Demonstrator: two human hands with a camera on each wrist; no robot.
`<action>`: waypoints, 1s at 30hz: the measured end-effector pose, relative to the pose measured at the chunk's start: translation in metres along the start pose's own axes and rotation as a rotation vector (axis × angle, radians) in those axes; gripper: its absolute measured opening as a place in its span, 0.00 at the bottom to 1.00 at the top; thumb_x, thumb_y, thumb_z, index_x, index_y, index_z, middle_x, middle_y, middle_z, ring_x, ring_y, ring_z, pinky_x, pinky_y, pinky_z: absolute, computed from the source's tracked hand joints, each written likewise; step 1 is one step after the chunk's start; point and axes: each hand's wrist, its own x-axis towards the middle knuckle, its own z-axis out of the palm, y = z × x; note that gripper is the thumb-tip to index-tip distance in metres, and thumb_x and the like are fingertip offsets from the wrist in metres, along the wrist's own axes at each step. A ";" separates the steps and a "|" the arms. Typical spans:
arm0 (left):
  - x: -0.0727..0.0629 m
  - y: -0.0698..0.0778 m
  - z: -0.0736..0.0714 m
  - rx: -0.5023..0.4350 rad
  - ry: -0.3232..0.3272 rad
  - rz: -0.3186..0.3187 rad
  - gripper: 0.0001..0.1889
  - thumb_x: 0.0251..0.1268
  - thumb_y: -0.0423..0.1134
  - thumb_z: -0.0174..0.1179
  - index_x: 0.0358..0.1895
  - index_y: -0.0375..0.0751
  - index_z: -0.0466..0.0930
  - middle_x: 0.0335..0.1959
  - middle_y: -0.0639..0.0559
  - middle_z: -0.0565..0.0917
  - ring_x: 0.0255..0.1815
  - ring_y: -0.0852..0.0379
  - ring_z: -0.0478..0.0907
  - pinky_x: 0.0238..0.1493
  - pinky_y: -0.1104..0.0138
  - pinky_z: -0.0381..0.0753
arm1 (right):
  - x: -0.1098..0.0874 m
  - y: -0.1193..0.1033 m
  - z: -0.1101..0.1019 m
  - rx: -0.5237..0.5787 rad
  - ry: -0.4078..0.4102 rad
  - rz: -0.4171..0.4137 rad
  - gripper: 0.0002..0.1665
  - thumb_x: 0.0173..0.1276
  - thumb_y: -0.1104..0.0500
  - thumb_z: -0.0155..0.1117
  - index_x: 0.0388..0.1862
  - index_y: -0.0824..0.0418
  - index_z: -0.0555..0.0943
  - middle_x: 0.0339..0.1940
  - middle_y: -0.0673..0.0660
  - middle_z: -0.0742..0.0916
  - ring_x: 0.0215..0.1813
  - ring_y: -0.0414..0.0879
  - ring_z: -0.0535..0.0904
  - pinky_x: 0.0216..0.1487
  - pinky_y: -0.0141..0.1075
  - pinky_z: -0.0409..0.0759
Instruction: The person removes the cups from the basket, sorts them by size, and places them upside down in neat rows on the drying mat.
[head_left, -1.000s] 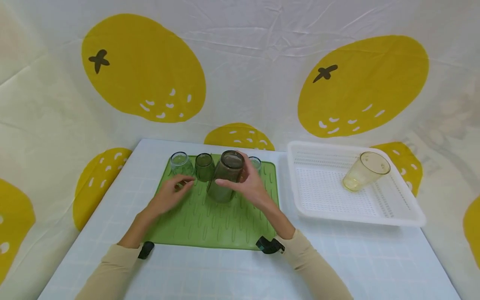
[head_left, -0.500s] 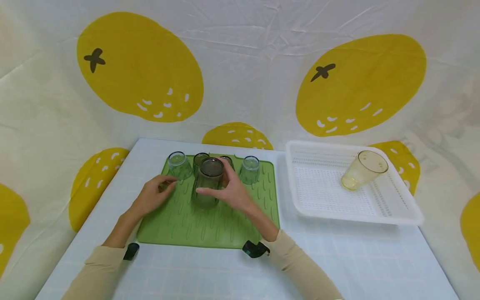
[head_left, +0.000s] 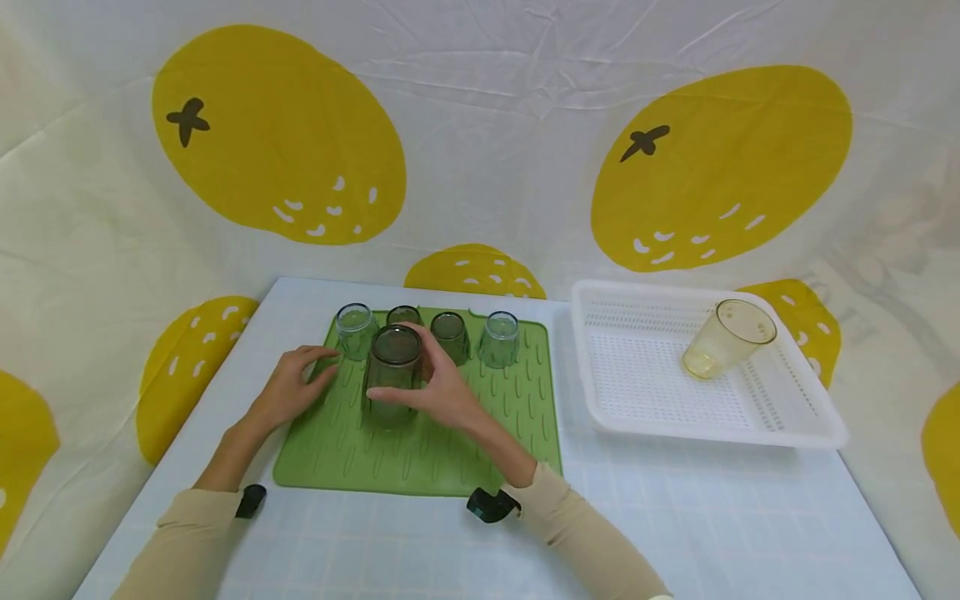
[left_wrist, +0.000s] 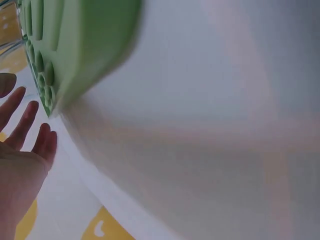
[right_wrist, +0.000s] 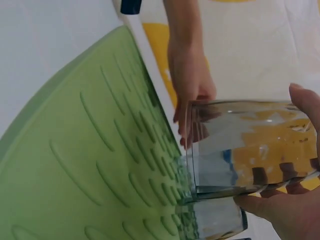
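Observation:
In the head view my right hand (head_left: 444, 395) grips a tall grey-tinted drinking glass (head_left: 390, 379), held bottom up over the green drying mat (head_left: 465, 458). The right wrist view shows thumb and fingers round the glass's base end, its rim toward the mat; whether the rim touches, I cannot tell. My left hand (head_left: 291, 387) is over the mat's left edge with relaxed fingers, holding nothing, near a pale blue glass (head_left: 356, 335). Behind the tall glass, a small dark glass (head_left: 403, 315) is partly hidden. Another dark glass (head_left: 450, 340) and a second pale blue glass (head_left: 499, 342) stand upside down rightward.
Right of the mat sits a white perforated basket (head_left: 645, 429). Inside it a yellow-tinted glass (head_left: 727, 342) leans toward the right side. A patterned cloth (head_left: 495, 167) hangs behind the table (head_left: 360, 542), which has a pale checked covering.
My right hand has carried the tall glass leftward and a little toward me, uncovering the right-hand dark glass. My left hand has drawn back to the left, away from the glasses.

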 end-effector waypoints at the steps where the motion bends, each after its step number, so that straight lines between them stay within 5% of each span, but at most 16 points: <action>1: 0.000 -0.001 0.000 0.001 -0.008 -0.004 0.13 0.68 0.24 0.64 0.53 0.21 0.81 0.51 0.24 0.82 0.55 0.25 0.77 0.57 0.34 0.73 | 0.000 0.001 0.002 -0.004 -0.001 0.006 0.49 0.61 0.62 0.79 0.76 0.38 0.65 0.65 0.46 0.80 0.64 0.42 0.78 0.66 0.40 0.76; 6: -0.003 -0.007 -0.002 0.002 -0.059 -0.037 0.16 0.70 0.26 0.62 0.58 0.21 0.79 0.55 0.23 0.79 0.59 0.24 0.75 0.60 0.34 0.71 | -0.001 0.003 0.009 -0.046 0.000 0.025 0.49 0.61 0.60 0.80 0.76 0.36 0.65 0.63 0.42 0.81 0.64 0.39 0.77 0.67 0.38 0.75; 17: -0.004 -0.015 -0.005 -0.011 -0.146 0.071 0.20 0.66 0.23 0.65 0.60 0.20 0.77 0.57 0.24 0.78 0.61 0.25 0.73 0.61 0.33 0.68 | 0.001 0.009 0.022 -0.041 -0.030 0.002 0.50 0.60 0.64 0.80 0.78 0.46 0.65 0.64 0.44 0.79 0.67 0.38 0.75 0.69 0.37 0.72; 25: -0.008 -0.018 -0.008 -0.049 -0.196 -0.024 0.21 0.69 0.27 0.65 0.63 0.22 0.75 0.63 0.23 0.73 0.67 0.23 0.65 0.64 0.29 0.62 | 0.000 0.014 0.031 -0.073 -0.051 -0.012 0.51 0.60 0.63 0.81 0.77 0.45 0.64 0.62 0.45 0.81 0.61 0.38 0.78 0.64 0.36 0.76; 30: -0.008 -0.020 -0.008 -0.059 -0.200 -0.030 0.22 0.70 0.27 0.64 0.63 0.22 0.74 0.64 0.23 0.71 0.68 0.23 0.64 0.64 0.28 0.61 | 0.000 0.014 0.035 -0.085 -0.075 -0.025 0.51 0.59 0.64 0.81 0.76 0.48 0.64 0.62 0.47 0.80 0.61 0.38 0.78 0.64 0.36 0.77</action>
